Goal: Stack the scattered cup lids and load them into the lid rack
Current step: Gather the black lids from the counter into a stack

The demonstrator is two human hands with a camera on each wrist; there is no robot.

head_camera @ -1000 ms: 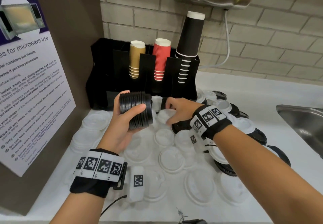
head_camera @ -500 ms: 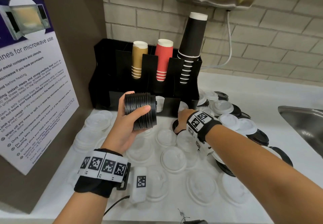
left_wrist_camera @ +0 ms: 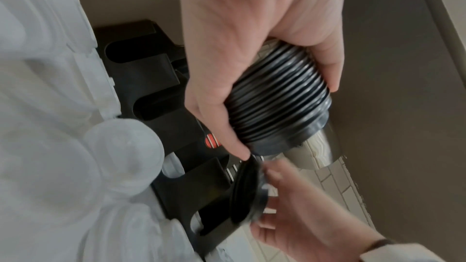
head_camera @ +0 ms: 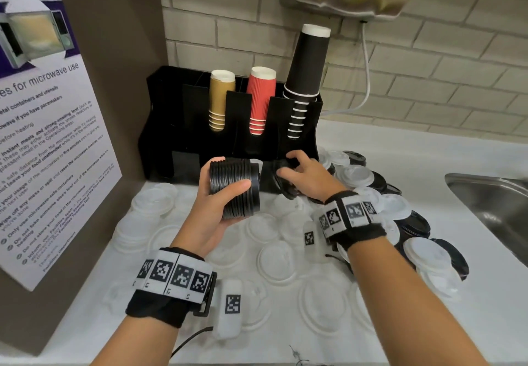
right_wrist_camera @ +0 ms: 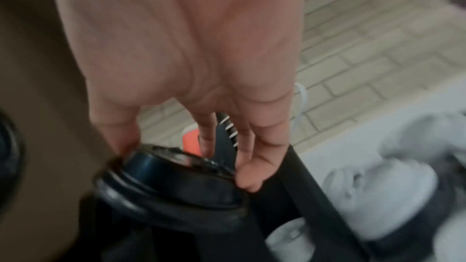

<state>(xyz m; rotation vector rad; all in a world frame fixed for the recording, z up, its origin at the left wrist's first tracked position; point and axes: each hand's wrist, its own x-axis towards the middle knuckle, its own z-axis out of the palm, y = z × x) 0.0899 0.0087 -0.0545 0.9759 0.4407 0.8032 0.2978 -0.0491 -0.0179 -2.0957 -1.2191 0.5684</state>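
While L hand (head_camera: 220, 208) grips stack (head_camera: 234, 187) | white lids (head_camera: 275, 260) litter counter (head_camera: 428, 159) | rack (head_camera: 228, 142) behind

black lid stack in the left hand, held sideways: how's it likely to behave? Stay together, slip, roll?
The black lid stack looks tightly nested, rims evenly spaced, so it probably holds together as one fairly rigid piece. The left hand spans it with thumb and fingers alone, which suggests it is light. Set down on its side, its round rims would likely let it roll.

Office pantry: cup rack (head_camera: 228, 125), microwave-rules poster (head_camera: 48, 125), sink (head_camera: 497, 208).
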